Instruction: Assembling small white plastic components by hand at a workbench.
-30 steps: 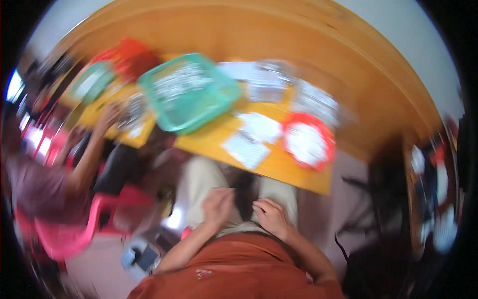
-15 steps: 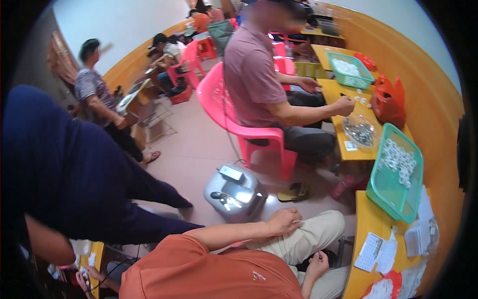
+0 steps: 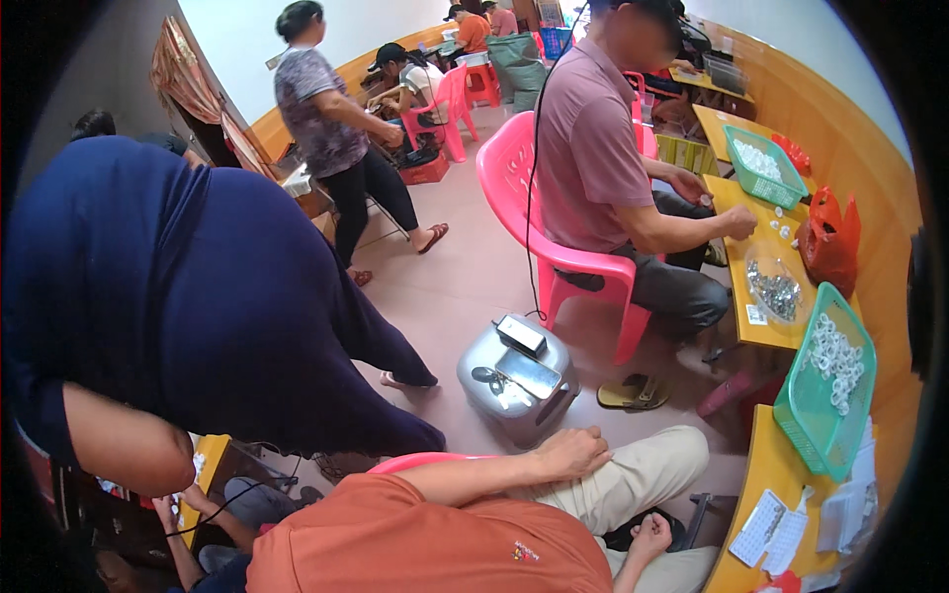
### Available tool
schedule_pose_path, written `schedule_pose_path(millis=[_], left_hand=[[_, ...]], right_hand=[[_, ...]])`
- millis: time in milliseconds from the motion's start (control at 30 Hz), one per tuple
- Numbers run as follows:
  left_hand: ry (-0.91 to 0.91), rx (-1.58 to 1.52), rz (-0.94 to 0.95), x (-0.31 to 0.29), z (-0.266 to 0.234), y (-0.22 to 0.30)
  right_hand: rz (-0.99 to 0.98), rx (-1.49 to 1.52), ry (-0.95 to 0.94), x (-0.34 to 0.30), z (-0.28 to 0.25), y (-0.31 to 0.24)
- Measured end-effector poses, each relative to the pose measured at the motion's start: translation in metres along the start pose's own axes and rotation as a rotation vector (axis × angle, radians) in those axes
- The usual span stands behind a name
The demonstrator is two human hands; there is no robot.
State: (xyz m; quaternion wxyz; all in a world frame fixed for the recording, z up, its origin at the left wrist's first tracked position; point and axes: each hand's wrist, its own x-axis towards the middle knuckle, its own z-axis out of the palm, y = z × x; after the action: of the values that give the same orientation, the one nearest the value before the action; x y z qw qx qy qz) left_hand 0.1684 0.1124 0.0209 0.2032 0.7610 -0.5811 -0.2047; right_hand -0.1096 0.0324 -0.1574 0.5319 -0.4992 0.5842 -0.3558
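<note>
My left hand (image 3: 575, 453) rests on the thigh of my beige trousers (image 3: 664, 457), its fingers loosely bent and apart. My right hand (image 3: 650, 536) is low over my lap, beside the other leg. Its fingers are curled together, and I cannot make out whether anything small is between them. Nearest to it on the right is the yellow table (image 3: 748, 494), bearing a white sheet of small pieces (image 3: 759, 524) and a green mesh basket (image 3: 793, 425) of white rings (image 3: 836, 361).
A grey stool-like box (image 3: 524, 405) carries a phone (image 3: 529, 374), keys and a small box. A person in a mauve shirt (image 3: 593, 148) works on a pink chair (image 3: 509, 163), sandals (image 3: 633, 393) nearby. A person in dark blue (image 3: 227, 296) bends close on my left; another (image 3: 321, 119) walks behind.
The view has swung left, so most things sit further right. The person in the patterned shirt has stepped forward, and the one in dark blue fills more of the left side. My hands stay put.
</note>
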Motion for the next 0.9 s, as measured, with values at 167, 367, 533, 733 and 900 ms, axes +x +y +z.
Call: schedule_pose_path(millis=[167,367,533,733,900], left_hand=[[0.051,-0.056,0.031,-0.002,0.000,-0.001],[0.066,-0.048,0.053,-0.004,-0.003,0.002],[0.086,-0.050,0.054,-0.006,0.000,-0.001],[0.204,-0.136,0.092,-0.010,0.005,-0.003],[0.224,-0.116,0.102,-0.009,0.009,-0.006]], right_hand=[[0.032,0.021,-0.009,0.004,-0.008,0.012],[0.022,-0.024,-0.045,-0.005,-0.002,-0.012],[-0.001,-0.061,-0.049,-0.005,-0.003,-0.014],[-0.075,-0.125,-0.041,-0.010,-0.003,-0.017],[-0.069,-0.166,-0.049,-0.013,-0.003,-0.024]])
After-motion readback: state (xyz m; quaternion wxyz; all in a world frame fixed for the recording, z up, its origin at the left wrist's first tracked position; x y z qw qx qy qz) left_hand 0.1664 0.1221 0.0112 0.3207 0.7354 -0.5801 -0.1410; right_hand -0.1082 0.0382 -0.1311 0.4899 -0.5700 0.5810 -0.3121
